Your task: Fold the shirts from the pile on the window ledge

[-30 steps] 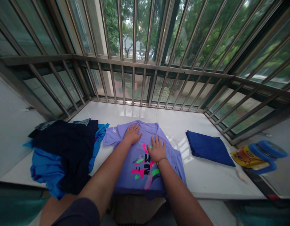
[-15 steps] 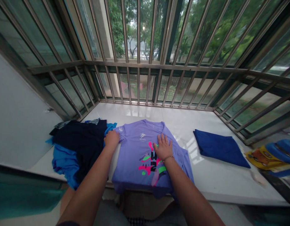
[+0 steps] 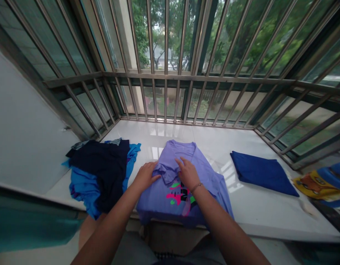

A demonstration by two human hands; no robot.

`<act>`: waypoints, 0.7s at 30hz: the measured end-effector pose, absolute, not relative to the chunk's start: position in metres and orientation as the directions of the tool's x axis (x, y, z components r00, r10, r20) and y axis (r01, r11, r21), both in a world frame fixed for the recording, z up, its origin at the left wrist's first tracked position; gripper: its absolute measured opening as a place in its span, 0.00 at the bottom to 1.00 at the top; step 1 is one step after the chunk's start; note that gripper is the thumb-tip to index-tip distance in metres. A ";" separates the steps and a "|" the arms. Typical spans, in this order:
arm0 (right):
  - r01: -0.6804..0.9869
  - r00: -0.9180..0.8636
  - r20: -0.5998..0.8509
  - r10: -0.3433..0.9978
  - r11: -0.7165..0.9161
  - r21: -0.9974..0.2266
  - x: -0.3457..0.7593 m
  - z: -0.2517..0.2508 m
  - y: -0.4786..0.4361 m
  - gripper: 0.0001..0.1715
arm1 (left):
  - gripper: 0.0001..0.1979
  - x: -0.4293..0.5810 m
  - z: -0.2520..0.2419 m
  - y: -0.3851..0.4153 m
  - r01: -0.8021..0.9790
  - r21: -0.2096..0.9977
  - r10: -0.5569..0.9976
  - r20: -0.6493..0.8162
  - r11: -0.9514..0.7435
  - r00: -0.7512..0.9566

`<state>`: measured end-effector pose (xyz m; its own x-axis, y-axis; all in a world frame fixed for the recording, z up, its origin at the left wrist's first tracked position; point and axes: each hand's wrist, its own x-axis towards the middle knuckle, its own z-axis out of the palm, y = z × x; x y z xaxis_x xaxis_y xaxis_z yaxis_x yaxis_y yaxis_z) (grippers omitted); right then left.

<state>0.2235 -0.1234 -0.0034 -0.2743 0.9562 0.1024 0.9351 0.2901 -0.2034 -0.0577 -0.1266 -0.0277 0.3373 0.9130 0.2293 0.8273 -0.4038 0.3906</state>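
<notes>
A lavender T-shirt (image 3: 205, 184) lies flat on the white sill, with a pink, green and black print (image 3: 179, 195) on its front. Its left side is folded inward over the chest, forming a flap (image 3: 166, 171). My left hand (image 3: 145, 176) holds the folded edge of that flap. My right hand (image 3: 188, 173) rests on the shirt beside the flap, its fingertips touching the fold. The shirt's lower left part is partly hidden behind my left forearm.
A heap of navy and bright blue clothes (image 3: 99, 173) lies just left of the shirt. A folded blue garment (image 3: 264, 173) sits to the right. Metal window bars (image 3: 192, 77) run behind the white sill (image 3: 156, 134). A yellow and blue item (image 3: 316, 184) lies at far right.
The shirt's left side has been folded inward over the chest, covering part of the print. My left hand has moved from the shirt's left edge toward its middle.
</notes>
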 end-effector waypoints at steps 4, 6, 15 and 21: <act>0.879 -0.357 0.128 0.925 0.379 -0.290 0.208 -0.001 -0.117 0.16 | 0.21 -0.065 -0.034 -0.115 0.833 0.410 0.928 0.199 -0.370 0.315; 0.843 -0.308 0.207 0.929 0.367 -0.394 0.207 -0.005 -0.112 0.17 | 0.18 -0.069 -0.034 -0.107 0.813 0.464 0.935 0.204 -0.352 0.289; 0.596 -0.530 0.132 0.838 0.479 -0.644 0.243 -0.014 -0.115 0.23 | 0.18 -0.108 -0.048 -0.095 0.750 0.600 0.960 0.213 -0.277 0.185; 0.769 -0.325 0.001 0.946 0.265 -0.581 0.236 0.008 -0.113 0.18 | 0.20 -0.110 -0.048 -0.099 0.768 0.587 0.961 0.241 -0.256 0.136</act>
<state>0.2365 -0.1127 0.0082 -0.3251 0.9457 0.0014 0.7695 0.2654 -0.5809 -0.1102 -0.0993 -0.0483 0.1361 0.9608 0.2414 0.7679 -0.2563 0.5871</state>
